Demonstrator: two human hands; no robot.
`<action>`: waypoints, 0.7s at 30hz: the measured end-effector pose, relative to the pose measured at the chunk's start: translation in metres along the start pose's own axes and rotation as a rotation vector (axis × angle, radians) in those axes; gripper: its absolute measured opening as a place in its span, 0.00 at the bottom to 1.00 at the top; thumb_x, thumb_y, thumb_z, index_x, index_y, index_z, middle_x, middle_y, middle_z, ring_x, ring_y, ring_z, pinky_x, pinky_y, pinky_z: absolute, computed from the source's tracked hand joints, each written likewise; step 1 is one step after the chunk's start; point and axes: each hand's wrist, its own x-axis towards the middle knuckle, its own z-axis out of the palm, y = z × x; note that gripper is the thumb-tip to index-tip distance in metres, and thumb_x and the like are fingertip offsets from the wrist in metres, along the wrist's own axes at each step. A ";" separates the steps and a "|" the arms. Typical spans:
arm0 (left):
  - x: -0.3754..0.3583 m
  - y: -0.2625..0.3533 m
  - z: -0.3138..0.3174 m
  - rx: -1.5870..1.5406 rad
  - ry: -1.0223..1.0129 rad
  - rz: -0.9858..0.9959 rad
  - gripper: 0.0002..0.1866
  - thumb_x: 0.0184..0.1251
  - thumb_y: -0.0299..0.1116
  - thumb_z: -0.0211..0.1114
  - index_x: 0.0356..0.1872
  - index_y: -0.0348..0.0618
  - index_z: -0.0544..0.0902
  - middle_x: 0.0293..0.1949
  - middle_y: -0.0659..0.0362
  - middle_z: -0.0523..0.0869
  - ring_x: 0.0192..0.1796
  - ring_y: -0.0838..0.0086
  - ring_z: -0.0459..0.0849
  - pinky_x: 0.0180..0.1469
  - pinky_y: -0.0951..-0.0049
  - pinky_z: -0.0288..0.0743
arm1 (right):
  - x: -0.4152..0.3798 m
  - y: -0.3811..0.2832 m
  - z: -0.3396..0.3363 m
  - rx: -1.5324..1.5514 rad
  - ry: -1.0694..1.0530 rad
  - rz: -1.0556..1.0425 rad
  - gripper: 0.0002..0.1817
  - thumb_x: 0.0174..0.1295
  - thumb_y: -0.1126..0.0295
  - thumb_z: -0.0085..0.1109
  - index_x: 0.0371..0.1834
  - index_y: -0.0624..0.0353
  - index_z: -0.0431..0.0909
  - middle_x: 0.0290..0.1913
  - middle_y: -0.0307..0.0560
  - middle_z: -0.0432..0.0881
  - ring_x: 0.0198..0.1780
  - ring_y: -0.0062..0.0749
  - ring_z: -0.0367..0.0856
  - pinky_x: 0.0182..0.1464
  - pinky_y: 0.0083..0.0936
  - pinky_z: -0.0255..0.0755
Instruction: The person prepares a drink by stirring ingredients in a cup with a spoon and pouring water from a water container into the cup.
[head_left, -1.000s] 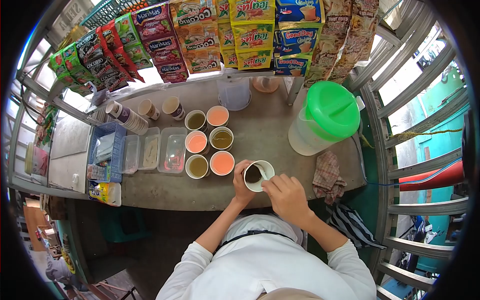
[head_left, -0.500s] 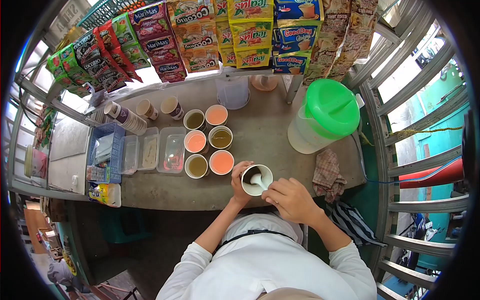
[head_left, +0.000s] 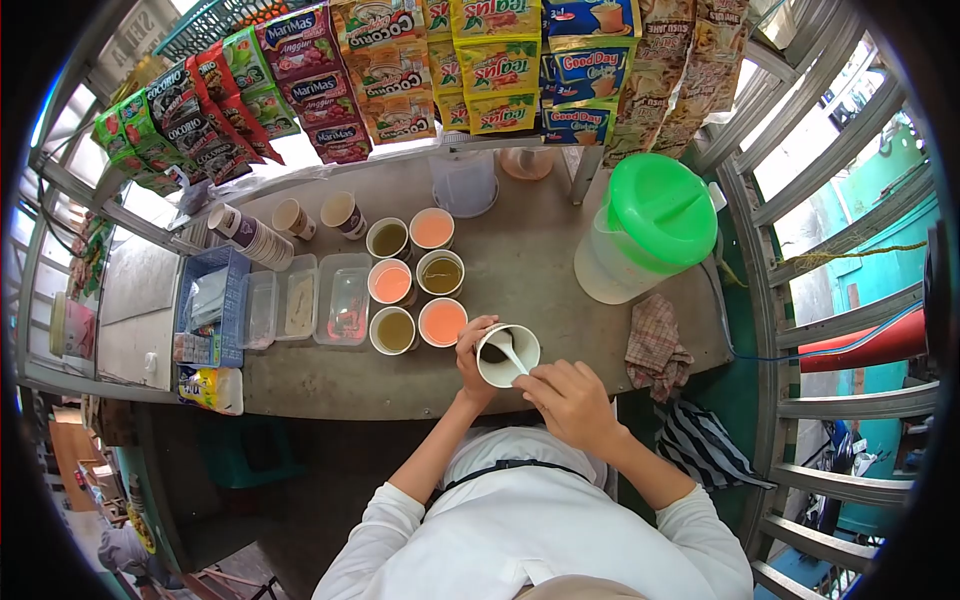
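Plainly, we look down on a grey-brown table (head_left: 530, 260) set with drink containers. At its right stands the largest, a pitcher (head_left: 612, 265) under a green lid; its cloudy body keeps us from telling what is inside. At the left, a blue basket (head_left: 235, 318) holds clear plastic bags and small packets. A translucent tub (head_left: 465, 188) stands near the back edge, its contents unclear to us. Beside the basket we see three clear boxes (head_left: 347, 275): the middle one has something beige in it, the right one pink traces. A stack of paper cups (head_left: 252, 238) leans behind them. Six filled cups (head_left: 404, 300) stand close together in two columns, three with orange-pink liquid, three with olive-brown. Nearest us, over the table by its front edge, is the white cup (head_left: 525, 350), dark inside; our left hand (head_left: 474, 360) wraps around its side. In it slants a white spoon (head_left: 513, 356), its handle pinched in our right hand (head_left: 575, 402).
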 end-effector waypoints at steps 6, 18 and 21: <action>0.002 0.002 0.001 -0.005 0.011 0.014 0.32 0.55 0.26 0.75 0.56 0.44 0.63 0.56 0.46 0.73 0.57 0.56 0.79 0.58 0.59 0.78 | 0.001 -0.003 -0.001 -0.017 -0.009 0.009 0.12 0.55 0.69 0.66 0.43 0.53 0.81 0.36 0.37 0.79 0.33 0.28 0.75 0.32 0.28 0.62; 0.006 -0.007 0.007 -0.020 0.124 0.071 0.31 0.54 0.23 0.74 0.54 0.45 0.63 0.54 0.46 0.75 0.56 0.52 0.80 0.57 0.58 0.79 | -0.001 -0.010 0.005 0.185 0.214 0.184 0.08 0.59 0.68 0.66 0.40 0.57 0.82 0.29 0.39 0.82 0.27 0.31 0.77 0.29 0.29 0.63; 0.008 -0.007 0.008 -0.016 0.118 0.080 0.31 0.55 0.24 0.74 0.54 0.45 0.63 0.53 0.46 0.75 0.56 0.52 0.80 0.56 0.57 0.79 | 0.003 -0.009 0.007 0.189 0.255 0.219 0.07 0.60 0.67 0.66 0.39 0.57 0.83 0.27 0.39 0.82 0.26 0.31 0.77 0.29 0.29 0.63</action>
